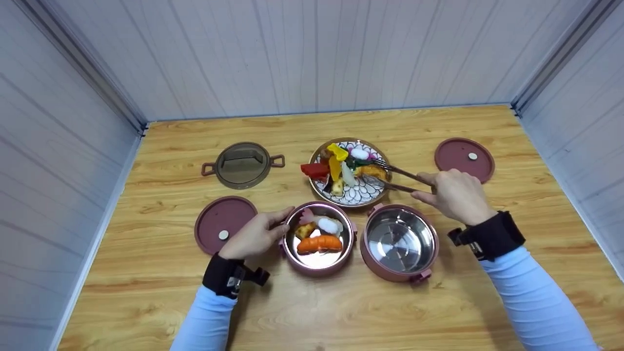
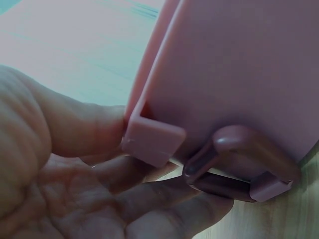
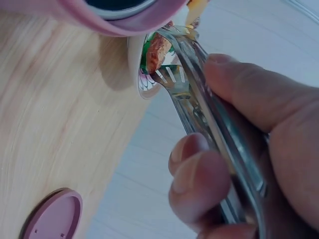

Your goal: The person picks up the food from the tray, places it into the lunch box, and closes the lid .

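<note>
My right hand point(image 1: 456, 192) holds metal tongs point(image 1: 404, 186) by their arms, thumb on one side and fingers on the other. The slotted tong tips sit on either side of a golden-brown food piece point(image 1: 374, 171) on the patterned plate point(image 1: 363, 195). My left hand point(image 1: 258, 234) grips the side of a pink pot point(image 1: 319, 269). In the left wrist view the thumb is at its rim and fingers lie under the lug, by the handle point(image 2: 239, 149). Inside that pot lie an orange ridged piece point(image 1: 319, 244), a white-topped piece point(image 1: 329, 225), a yellowish piece and a pink piece.
A second pink pot point(image 1: 373, 253), bare inside, stands right of the first. Round pink lids point(image 1: 214, 214) point(image 1: 464, 158) lie at left and at far right. A dark lid with side handles point(image 1: 243, 175) lies at back left. Red, yellow and white food pieces crowd the plate. Walls enclose the table.
</note>
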`<act>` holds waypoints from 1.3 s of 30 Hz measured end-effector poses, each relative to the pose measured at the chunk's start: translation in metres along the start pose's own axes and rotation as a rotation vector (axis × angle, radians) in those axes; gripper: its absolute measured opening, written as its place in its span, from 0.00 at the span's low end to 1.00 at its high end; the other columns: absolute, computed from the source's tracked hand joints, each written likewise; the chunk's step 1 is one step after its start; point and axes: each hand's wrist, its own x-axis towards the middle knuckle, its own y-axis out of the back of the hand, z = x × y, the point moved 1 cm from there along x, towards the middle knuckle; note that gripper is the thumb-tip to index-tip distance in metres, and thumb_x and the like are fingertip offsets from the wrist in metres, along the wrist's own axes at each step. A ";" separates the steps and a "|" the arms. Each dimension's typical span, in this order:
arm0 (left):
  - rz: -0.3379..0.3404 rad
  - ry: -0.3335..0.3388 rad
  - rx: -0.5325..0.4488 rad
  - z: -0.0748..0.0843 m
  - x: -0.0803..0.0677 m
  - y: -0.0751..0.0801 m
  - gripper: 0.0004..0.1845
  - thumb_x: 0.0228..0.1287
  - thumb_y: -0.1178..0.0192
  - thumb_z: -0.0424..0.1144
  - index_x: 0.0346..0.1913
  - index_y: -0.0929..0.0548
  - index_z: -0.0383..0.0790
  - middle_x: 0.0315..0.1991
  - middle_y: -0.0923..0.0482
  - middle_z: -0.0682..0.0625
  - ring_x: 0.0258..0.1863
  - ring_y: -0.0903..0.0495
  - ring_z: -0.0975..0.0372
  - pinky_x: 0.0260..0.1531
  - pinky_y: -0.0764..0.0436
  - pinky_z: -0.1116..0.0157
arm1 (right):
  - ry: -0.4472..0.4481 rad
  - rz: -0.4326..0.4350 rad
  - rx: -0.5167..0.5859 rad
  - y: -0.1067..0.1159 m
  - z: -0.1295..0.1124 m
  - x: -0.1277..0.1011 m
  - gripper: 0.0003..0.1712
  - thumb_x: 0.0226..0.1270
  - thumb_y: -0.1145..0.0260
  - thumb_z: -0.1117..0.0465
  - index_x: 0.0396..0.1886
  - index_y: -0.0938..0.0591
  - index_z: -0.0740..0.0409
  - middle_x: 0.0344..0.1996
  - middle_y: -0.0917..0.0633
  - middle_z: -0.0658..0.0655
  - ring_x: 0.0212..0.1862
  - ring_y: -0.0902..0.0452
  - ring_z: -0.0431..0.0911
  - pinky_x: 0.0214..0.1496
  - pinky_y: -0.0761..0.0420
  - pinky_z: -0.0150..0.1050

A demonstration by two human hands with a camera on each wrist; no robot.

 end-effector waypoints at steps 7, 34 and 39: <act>-0.005 0.004 0.021 0.000 0.001 -0.001 0.25 0.74 0.45 0.35 0.71 0.30 0.39 0.69 0.31 0.46 0.67 0.33 0.59 0.69 0.37 0.57 | -0.001 0.026 0.085 0.007 -0.001 -0.007 0.30 0.64 0.30 0.43 0.58 0.16 0.58 0.11 0.28 0.46 0.14 0.36 0.43 0.17 0.39 0.39; -0.001 -0.009 0.015 -0.001 0.001 0.000 0.25 0.74 0.46 0.34 0.71 0.32 0.36 0.70 0.33 0.45 0.67 0.34 0.61 0.69 0.37 0.58 | 0.490 -0.070 0.080 0.020 -0.083 -0.044 0.29 0.57 0.25 0.44 0.54 0.14 0.53 0.25 0.16 0.45 0.19 0.35 0.32 0.16 0.37 0.30; -0.005 -0.008 0.012 -0.001 0.001 0.000 0.26 0.73 0.45 0.34 0.71 0.32 0.36 0.70 0.33 0.45 0.68 0.34 0.58 0.69 0.38 0.57 | 0.509 -0.103 0.063 0.014 -0.089 -0.038 0.29 0.56 0.24 0.45 0.55 0.14 0.51 0.23 0.19 0.43 0.19 0.36 0.32 0.16 0.39 0.29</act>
